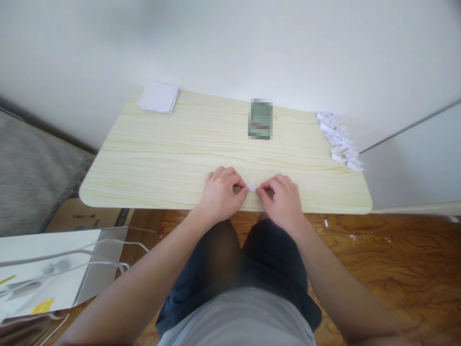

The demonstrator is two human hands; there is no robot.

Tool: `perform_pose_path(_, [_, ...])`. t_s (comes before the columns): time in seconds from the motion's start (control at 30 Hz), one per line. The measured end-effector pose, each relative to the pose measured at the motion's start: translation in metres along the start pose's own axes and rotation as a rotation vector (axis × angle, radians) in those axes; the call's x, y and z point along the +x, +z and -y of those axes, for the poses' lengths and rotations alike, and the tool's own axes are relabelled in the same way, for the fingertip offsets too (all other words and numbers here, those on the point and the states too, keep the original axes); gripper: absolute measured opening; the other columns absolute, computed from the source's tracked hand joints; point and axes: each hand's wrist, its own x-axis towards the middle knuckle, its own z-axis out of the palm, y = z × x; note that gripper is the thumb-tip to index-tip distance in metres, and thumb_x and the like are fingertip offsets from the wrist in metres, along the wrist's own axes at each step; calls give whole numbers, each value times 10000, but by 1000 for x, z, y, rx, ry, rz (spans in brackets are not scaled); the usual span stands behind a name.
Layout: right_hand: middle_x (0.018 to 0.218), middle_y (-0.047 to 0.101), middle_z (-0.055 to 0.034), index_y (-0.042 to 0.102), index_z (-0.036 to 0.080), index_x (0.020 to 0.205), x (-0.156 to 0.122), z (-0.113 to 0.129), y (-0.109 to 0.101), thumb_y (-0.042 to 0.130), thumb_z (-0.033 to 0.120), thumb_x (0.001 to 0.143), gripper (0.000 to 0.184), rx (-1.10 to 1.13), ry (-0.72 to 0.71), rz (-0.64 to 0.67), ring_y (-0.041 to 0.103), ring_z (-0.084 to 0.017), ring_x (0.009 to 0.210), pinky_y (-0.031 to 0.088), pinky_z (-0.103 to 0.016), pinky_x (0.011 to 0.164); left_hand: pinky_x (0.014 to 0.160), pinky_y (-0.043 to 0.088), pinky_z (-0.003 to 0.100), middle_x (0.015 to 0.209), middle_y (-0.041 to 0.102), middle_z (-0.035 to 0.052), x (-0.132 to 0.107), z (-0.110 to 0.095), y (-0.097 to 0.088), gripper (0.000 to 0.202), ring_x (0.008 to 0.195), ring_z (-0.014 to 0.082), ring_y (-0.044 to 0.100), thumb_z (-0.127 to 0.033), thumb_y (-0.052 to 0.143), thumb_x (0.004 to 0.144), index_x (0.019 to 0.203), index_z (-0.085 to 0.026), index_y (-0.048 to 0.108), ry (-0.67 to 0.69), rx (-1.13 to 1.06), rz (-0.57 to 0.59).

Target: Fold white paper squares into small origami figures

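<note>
Both hands meet at the near edge of the light wooden table (162, 158), a little right of its middle. The left hand (219, 192) and the right hand (283, 197) are curled nearly closed, knuckles up, and between their thumb and forefinger tips they pinch one small white paper piece (252, 186), which sits just above the table top at that edge. It already looks creased and compact, but its exact shape is too small to tell.

At the table's far right corner lies a heap of folded paper shapes (340, 142), many of them, strung along the right side. At the table's far left corner rests a flat stack of white paper squares (158, 96), apparently not yet folded. Judging from the two piles, a good share of the folding is done, this piece is partway through, and the stack remains.

A green, pixelated object (260, 119) lies toward the table's back edge, and a white paper bag (46, 269) stands on the floor below the table's left end
</note>
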Motion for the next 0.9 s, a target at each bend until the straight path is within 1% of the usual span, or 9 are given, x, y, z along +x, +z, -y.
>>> perform_pose_path(0.17, [959,675,-64,673,234,860,-1,4,0,655,353,963,158,-66,-14,-6,581,-280,996,385,-423,837,897,429,450,936,697,48,-2,-4,4,157,1030,272,588,-299,657,900,763,-223,661,-33,34,-40])
perform_pose_path(0.3, [959,672,-74,661,229,862,0,4,0,641,342,972,159,-94,-26,-2,579,-284,994,383,-424,832,905,427,460,939,694,56,-2,-5,5,142,1034,282,583,-306,660,900,782,-228,671,-57,40,-47])
perform_pose_path(0.5, [960,677,-57,693,233,887,7,-2,-4,652,382,973,177,-1,-61,73,599,-267,1013,399,-409,868,913,418,467,984,702,53,-2,-5,3,116,1048,284,576,-306,650,914,829,-236,688,-51,26,-18])
perform_pose_path(0.63, [945,681,-39,708,244,894,12,-4,-5,667,346,963,130,21,-62,103,612,-258,1000,401,-399,854,915,418,465,992,702,50,-3,-4,3,113,1052,283,575,-301,642,920,841,-238,693,-49,24,-16])
perform_pose_path(0.9, [948,682,-54,678,234,862,15,2,-6,656,329,957,136,-71,-47,114,611,-271,974,403,-408,810,912,415,475,978,695,66,-5,-9,7,116,1054,296,577,-287,626,917,830,-234,681,-85,76,-54])
